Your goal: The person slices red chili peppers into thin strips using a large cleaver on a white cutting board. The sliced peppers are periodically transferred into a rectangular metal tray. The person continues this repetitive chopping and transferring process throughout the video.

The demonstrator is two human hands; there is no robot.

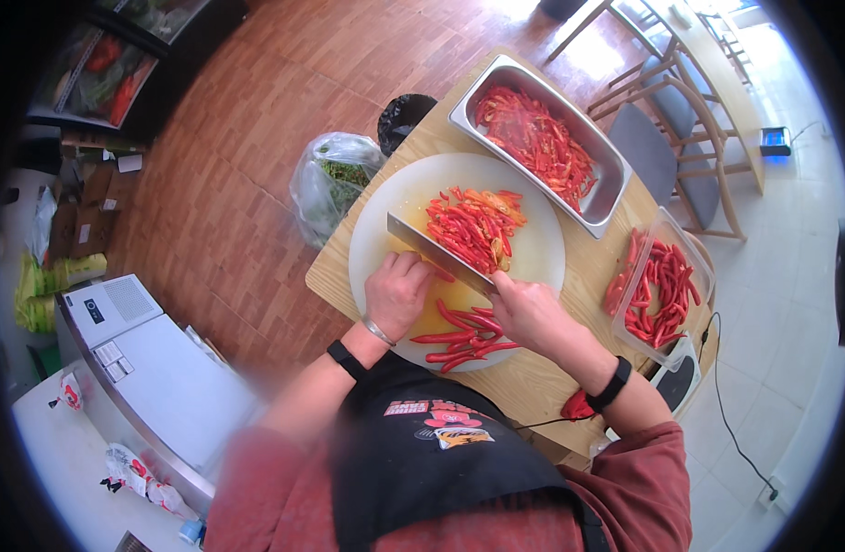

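My right hand grips a cleaver near the heel of its blade; the handle is hidden in the hand. The blade stands on edge over a round white cutting board. Curled close behind the blade, my left hand holds a red chili pepper, mostly hidden by the fingers and steel. Beyond the cleaver lies a heap of sliced red chilies, with paler orange pieces on its right. Several whole red chilies rest on the board's near side, between my wrists.
A steel pan of cut chilies stands at the wooden table's far right. Right of the board, a clear plastic container holds whole chilies. A plastic bag of greens and a black bag sit beyond the left edge. Chairs stand behind.
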